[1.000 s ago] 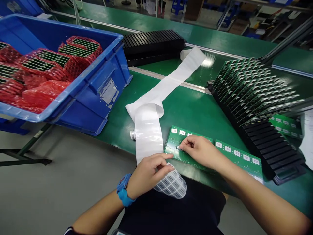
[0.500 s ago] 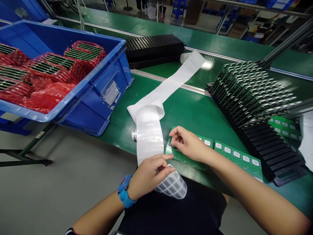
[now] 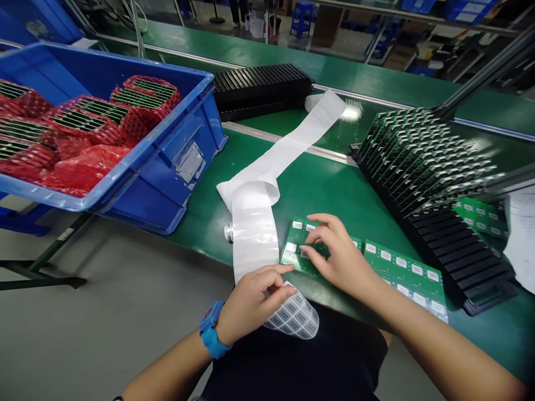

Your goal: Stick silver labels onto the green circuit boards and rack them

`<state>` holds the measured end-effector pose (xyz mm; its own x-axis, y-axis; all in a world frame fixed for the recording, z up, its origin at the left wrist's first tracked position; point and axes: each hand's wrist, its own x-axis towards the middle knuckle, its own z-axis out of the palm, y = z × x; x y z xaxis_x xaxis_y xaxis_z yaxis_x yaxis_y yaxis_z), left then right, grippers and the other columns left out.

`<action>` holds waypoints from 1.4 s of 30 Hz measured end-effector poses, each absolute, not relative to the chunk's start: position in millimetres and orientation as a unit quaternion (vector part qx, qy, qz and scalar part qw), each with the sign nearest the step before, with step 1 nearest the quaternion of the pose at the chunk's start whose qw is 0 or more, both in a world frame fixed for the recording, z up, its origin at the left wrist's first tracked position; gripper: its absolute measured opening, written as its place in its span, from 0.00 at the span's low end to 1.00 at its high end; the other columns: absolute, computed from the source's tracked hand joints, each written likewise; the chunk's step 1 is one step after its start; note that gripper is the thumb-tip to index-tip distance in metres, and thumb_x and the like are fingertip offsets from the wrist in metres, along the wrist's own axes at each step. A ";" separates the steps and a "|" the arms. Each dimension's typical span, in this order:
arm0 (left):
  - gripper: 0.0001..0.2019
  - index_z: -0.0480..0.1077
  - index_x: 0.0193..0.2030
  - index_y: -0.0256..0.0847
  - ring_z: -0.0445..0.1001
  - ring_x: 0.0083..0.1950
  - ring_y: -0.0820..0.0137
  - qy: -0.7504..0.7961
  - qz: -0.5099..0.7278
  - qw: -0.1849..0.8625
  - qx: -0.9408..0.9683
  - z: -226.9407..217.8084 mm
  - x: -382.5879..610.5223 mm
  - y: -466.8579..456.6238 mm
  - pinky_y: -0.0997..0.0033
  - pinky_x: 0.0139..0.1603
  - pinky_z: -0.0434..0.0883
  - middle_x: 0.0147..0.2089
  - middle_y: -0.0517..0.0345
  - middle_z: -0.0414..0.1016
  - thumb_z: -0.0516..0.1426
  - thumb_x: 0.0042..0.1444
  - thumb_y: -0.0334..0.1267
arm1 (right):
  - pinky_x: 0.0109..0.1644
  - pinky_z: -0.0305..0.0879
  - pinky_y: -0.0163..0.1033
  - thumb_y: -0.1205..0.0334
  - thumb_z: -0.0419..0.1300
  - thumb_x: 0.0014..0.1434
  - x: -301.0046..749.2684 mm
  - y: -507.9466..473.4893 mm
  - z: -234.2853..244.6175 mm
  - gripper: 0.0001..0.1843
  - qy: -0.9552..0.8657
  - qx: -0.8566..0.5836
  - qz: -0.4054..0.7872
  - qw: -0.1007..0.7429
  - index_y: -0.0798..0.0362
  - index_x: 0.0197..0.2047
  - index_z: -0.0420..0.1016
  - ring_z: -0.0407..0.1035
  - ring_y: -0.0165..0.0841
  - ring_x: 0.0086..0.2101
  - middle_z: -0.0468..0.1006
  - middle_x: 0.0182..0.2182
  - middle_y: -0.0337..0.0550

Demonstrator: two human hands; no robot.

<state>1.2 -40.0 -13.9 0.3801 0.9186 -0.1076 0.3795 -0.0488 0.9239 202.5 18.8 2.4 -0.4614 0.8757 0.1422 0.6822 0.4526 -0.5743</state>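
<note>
Skewing risk: R hand (image 3: 338,256) has its fingertips on the board (image 3: 295,250) among small white labels. A sideways drag could, I'd judge, set one crooked or lift a corner.
Sliding risk: board lies flat near the table (image 3: 334,184) edge w/ nothing clamping it. A hard push may shove it twd the strip (image 3: 254,234) or off the edge.
Strip risk: printed end (image 3: 295,317) curls over the edge under the L hand (image 3: 254,298). W/ a loose grip it could drop or stick to itself.
R hand pose: arm comes in from lower right, palm down, fingers spread, tips on board, holding nothing I can see.
L hand pose: wrist w/ blue band (image 3: 211,331) sits below table edge, thumb + index pinching the strip.
Nearby: 2nd board (image 3: 403,273) just right of the first; rack (image 3: 438,184) of boards behind; blue bin (image 3: 167,167) well left.
</note>
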 end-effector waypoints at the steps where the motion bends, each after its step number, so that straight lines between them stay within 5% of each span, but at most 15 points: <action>1: 0.11 0.64 0.24 0.41 0.71 0.53 0.64 0.485 0.283 0.489 0.668 -14.3 -0.5 -40.3 0.70 0.47 0.68 0.45 0.52 0.77 0.55 0.57 0.38 | 0.51 0.61 0.53 0.59 0.59 0.54 210.1 16.5 2.4 0.09 -0.832 -0.476 0.210 0.193 0.51 0.37 0.63 0.55 0.46 0.56 0.59 0.56 0.56; 4: 0.10 0.66 0.25 0.40 0.74 0.48 0.65 0.500 0.317 0.481 0.647 -15.5 -5.7 -40.6 0.70 0.46 0.70 0.45 0.52 0.77 0.54 0.57 0.37 | 0.59 0.46 0.64 0.45 0.66 0.42 223.3 9.8 0.4 0.25 -0.855 -0.474 0.189 0.088 0.52 0.35 0.60 0.38 0.56 0.62 0.52 0.60 0.63; 6: 0.10 0.67 0.26 0.40 0.76 0.44 0.66 0.526 0.341 0.472 0.619 -15.5 -7.5 -40.2 0.71 0.41 0.72 0.43 0.53 0.78 0.53 0.58 0.37 | 0.61 0.41 0.64 0.43 0.65 0.42 224.7 6.7 3.9 0.27 -0.855 -0.479 0.186 0.069 0.52 0.33 0.57 0.38 0.55 0.63 0.54 0.59 0.64; 11: 0.09 0.72 0.33 0.40 0.77 0.31 0.70 0.600 0.397 0.427 0.548 -12.9 -7.1 -40.1 0.78 0.26 0.71 0.37 0.55 0.80 0.54 0.57 0.41 | 0.57 0.57 0.54 0.40 0.62 0.43 260.7 2.0 39.7 0.29 -0.815 -0.543 0.176 0.103 0.49 0.36 0.53 0.45 0.48 0.61 0.56 0.58 0.59; 16: 0.19 0.69 0.51 0.40 0.76 0.30 0.70 0.636 0.440 0.410 0.483 -17.9 -11.1 -38.9 0.77 0.27 0.73 0.29 0.59 0.78 0.58 0.53 0.44 | 0.42 0.68 0.46 0.42 0.64 0.42 340.2 -20.4 42.6 0.28 -0.774 -0.596 0.209 -0.040 0.48 0.37 0.57 0.55 0.52 0.56 0.51 0.60 0.54; 20: 0.13 0.74 0.40 0.39 0.76 0.34 0.68 0.644 0.415 0.429 0.478 -23.4 -14.1 -33.7 0.77 0.28 0.73 0.34 0.55 0.79 0.59 0.52 0.45 | 0.41 0.67 0.45 0.47 0.64 0.43 356.6 -30.1 25.4 0.24 -0.771 -0.591 0.225 -0.080 0.49 0.37 0.58 0.60 0.48 0.52 0.52 0.59 0.53; 26: 0.23 0.65 0.52 0.41 0.77 0.43 0.63 0.538 0.395 0.597 0.444 -15.3 -2.5 -32.0 0.70 0.39 0.77 0.42 0.53 0.78 0.63 0.48 0.40 | 0.47 0.64 0.45 0.49 0.64 0.42 341.9 15.8 47.2 0.26 -0.814 -0.552 0.179 -0.027 0.49 0.41 0.59 0.60 0.46 0.50 0.57 0.55 0.52; 31: 0.21 0.64 0.50 0.40 0.77 0.40 0.66 0.550 0.416 0.585 0.426 -10.6 -6.6 -39.9 0.71 0.39 0.76 0.39 0.55 0.78 0.62 0.49 0.37 | 0.40 0.68 0.42 0.50 0.67 0.36 341.8 15.9 43.4 0.32 -0.796 -0.541 0.251 -0.109 0.47 0.44 0.59 0.66 0.41 0.42 0.63 0.49 0.46; 35: 0.21 0.63 0.50 0.40 0.77 0.40 0.67 0.561 0.410 0.600 0.398 -16.1 -15.2 -40.3 0.72 0.38 0.76 0.38 0.56 0.77 0.62 0.49 0.37 | 0.46 0.67 0.46 0.52 0.66 0.39 346.7 -20.9 19.2 0.31 -0.795 -0.556 0.221 -0.102 0.48 0.46 0.59 0.60 0.48 0.52 0.53 0.58 0.52; 42: 0.25 0.61 0.55 0.42 0.75 0.43 0.66 0.540 0.403 0.609 0.419 -12.4 -0.8 -30.8 0.71 0.40 0.74 0.45 0.54 0.75 0.61 0.50 0.38 | 0.51 0.64 0.48 0.46 0.63 0.44 334.7 11.0 30.8 0.34 -0.827 -0.526 0.191 -0.058 0.48 0.51 0.57 0.59 0.48 0.53 0.54 0.58 0.53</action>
